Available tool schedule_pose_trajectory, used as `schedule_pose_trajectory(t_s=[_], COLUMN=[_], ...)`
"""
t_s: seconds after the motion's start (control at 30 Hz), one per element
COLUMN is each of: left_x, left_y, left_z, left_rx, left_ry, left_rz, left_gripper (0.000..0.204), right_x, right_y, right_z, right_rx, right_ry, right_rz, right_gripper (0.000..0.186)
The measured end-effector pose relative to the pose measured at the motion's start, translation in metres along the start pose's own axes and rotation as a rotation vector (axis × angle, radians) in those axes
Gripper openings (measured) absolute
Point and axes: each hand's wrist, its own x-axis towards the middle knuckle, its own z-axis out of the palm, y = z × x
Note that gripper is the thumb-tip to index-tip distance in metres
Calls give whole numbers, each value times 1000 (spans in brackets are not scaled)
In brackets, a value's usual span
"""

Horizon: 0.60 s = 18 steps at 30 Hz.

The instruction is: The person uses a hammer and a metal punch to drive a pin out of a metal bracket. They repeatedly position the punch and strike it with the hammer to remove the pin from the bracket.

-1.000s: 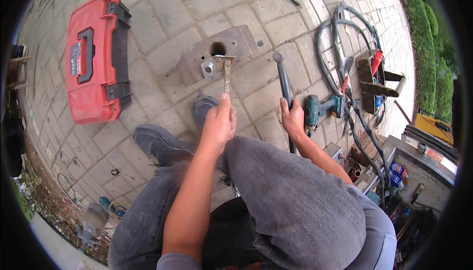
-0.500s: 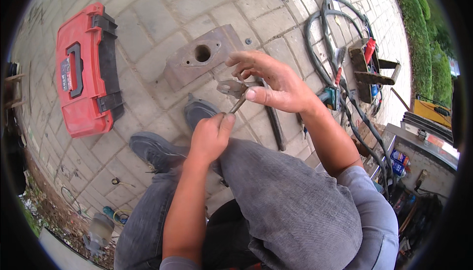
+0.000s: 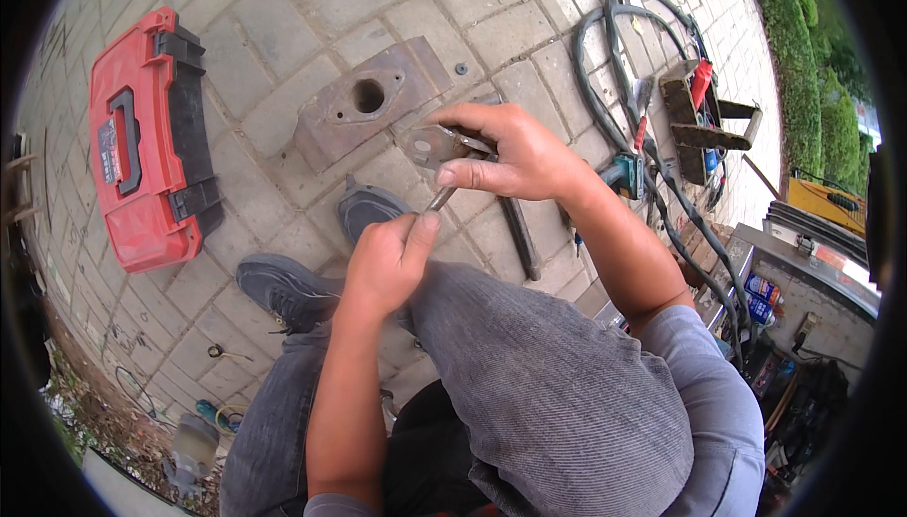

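Note:
Above my right knee, my left hand is closed round the lower end of a thin metal rod, thumb lying along it. The rod slants up toward my right hand, whose thumb and fingers are pinched on a worn flat metal piece with a round hole. Whether the rod and the flat piece are one tool cannot be made out, as my fingers cover the place where they meet. Beyond my hands, a rusty steel block with a large round hole lies on the paving.
A red and black toolbox stands at the left. Below my right forearm lies a dark bar. Thick black cable, a teal power tool and a metal tool carrier are on the right. My shoes rest near the block.
My right fingers, raised and spread before, have come down and curled onto the flat metal piece. My left hand keeps its grip on the rod. The view has shifted slightly.

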Motion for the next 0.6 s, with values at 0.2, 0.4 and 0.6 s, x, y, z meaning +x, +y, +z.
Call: schedule_pose_trajectory(t_s=[0.2, 0.4, 0.6], left_x=[-1, -2, -4], left_y=[18, 36, 40], left_z=[-10, -18, -37], left_rx=[47, 188, 390], left_ry=[38, 26, 60], left_rz=[-140, -221, -264], left_gripper=[55, 55, 57], right_x=[-1, 11, 46], right_y=[22, 22, 14], right_z=[4, -6, 6], right_rx=[323, 344, 134], right_ry=[52, -4, -5], right_rz=[-1, 65, 101], right_gripper=[48, 36, 29])
